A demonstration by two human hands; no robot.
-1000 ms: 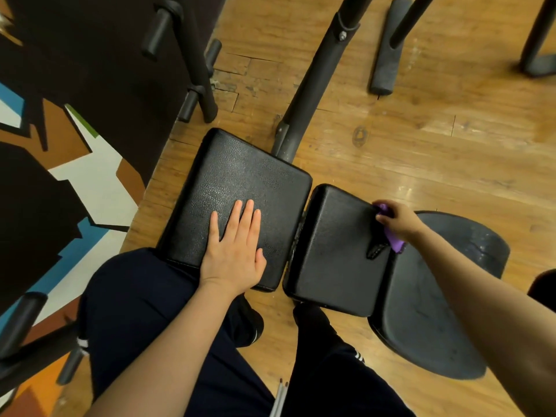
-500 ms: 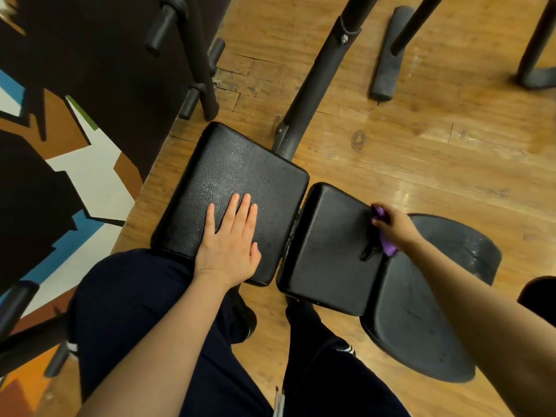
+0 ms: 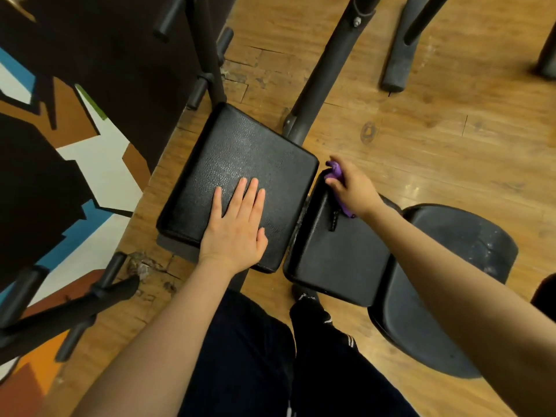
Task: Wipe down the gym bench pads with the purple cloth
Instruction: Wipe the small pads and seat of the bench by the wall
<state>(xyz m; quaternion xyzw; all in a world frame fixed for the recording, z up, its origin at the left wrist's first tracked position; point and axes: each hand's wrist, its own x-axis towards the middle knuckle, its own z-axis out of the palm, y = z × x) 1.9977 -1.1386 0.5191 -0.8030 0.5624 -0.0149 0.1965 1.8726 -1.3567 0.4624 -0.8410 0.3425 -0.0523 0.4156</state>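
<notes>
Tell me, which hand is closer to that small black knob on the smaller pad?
The right. The right hand, gripping the purple cloth, sits just above the black knob on the smaller pad. The left hand lies flat on the larger pad, farther away.

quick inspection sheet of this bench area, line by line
surface: wooden floor, worn and chipped near the frame
job's things: large black pad; smaller black pad beside it, a narrow gap between them; purple cloth at the smaller pad's far corner
clutter: nothing seen
hands: left hand flat on the large pad; right hand grips the cloth
cables: nothing seen
surroundings: black metal frame post, rounded black seat to the right, painted wall on the left
</notes>
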